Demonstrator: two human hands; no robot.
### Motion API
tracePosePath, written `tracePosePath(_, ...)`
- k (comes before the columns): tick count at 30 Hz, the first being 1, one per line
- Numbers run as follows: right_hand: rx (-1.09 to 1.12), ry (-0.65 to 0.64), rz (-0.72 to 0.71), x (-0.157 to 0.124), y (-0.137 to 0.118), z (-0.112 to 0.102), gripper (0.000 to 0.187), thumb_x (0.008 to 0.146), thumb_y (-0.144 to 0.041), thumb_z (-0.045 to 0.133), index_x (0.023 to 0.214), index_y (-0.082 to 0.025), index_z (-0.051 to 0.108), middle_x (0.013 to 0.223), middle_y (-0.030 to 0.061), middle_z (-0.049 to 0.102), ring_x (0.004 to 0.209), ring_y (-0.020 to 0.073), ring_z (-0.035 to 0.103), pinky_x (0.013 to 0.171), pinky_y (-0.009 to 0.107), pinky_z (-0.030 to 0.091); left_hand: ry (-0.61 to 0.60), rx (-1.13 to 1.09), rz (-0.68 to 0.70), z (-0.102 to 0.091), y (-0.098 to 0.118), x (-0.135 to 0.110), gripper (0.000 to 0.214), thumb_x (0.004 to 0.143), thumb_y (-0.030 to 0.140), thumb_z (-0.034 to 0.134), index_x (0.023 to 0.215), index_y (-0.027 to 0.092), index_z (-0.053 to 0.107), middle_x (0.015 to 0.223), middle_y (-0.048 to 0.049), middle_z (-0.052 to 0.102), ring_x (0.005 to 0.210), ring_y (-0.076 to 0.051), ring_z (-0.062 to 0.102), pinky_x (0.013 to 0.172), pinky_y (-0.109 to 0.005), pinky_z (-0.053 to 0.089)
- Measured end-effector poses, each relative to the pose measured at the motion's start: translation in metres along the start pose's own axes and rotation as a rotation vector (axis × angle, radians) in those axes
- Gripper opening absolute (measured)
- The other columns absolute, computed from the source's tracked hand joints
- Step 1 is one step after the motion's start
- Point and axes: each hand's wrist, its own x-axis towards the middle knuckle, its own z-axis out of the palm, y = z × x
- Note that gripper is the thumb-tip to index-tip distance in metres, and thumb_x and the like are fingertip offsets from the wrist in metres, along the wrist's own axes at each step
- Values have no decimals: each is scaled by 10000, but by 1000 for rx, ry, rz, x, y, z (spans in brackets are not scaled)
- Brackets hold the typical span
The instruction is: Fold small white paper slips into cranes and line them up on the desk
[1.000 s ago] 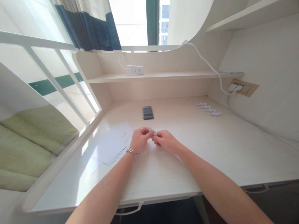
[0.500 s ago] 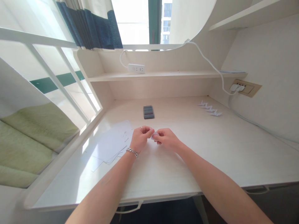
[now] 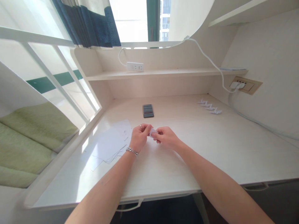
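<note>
A small folded piece of white paper is pinched between both hands just above the desk. My left hand, with a ring and a chain bracelet at the wrist, grips its left edge between thumb and fingers. On the other side my right hand is closed on it, thumb on top. Fingers cover much of the paper, so its full shape is hidden. Several white paper cranes stand in a slanting row at the back right of the desk.
Loose white paper sheets lie to the left. A dark, blurred-out rectangular object is beyond my hands. The shelf above carries a white power strip. At right, a white cable runs to a wall socket.
The paper has turned slightly and shows more of its white face between my hands. The fingers have shifted a little; both hands stay in nearly the same place.
</note>
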Motion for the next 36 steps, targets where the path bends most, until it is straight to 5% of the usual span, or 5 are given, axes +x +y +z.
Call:
tracePosePath(4, -27, 16, -19, -2, -2, -2, 269, 779, -378, 628, 622, -160, 598, 612, 21, 616, 551, 117, 566, 515, 224, 411, -116, -7, -47, 0, 3, -2, 211, 683, 317, 766, 742, 138, 672, 687, -44, 686, 650, -168, 642, 660, -312, 516)
tracePosePath(8, -66, -1, 4, -4, -7, -3, 265, 769, -363, 636, 604, -159, 603, 560, 13, 598, 535, 116, 561, 507, 220, 397, -83, 45, -54, -1, 4, -3, 177, 658, 279, 772, 694, 142, 666, 642, -41, 689, 624, -167, 644, 625, -289, 498)
tracePosePath(18, -2, -26, 1, -2, -5, -2, 274, 787, -374, 636, 626, -152, 632, 575, 36, 627, 527, 115, 551, 507, 229, 408, -53, 20, -29, 0, 1, -1, 346, 767, 477, 673, 702, 137, 657, 632, -33, 655, 592, -153, 609, 609, -292, 489)
tracePosePath(26, 249, -175, 99, -3, -8, -4, 242, 802, -332, 643, 667, -130, 650, 669, 53, 643, 591, 112, 573, 591, 246, 471, -26, 5, -64, 1, 1, 0, 411, 762, 555, 653, 703, 148, 652, 584, -4, 595, 525, -121, 554, 522, -246, 444)
tracePosePath(36, 182, -57, 70, -1, -5, -5, 304, 856, -403, 569, 760, -139, 685, 729, 65, 662, 628, 121, 589, 574, 227, 459, -40, -15, -40, -2, -2, 2, 319, 712, 452, 736, 754, 138, 695, 686, -42, 678, 624, -146, 611, 614, -280, 494)
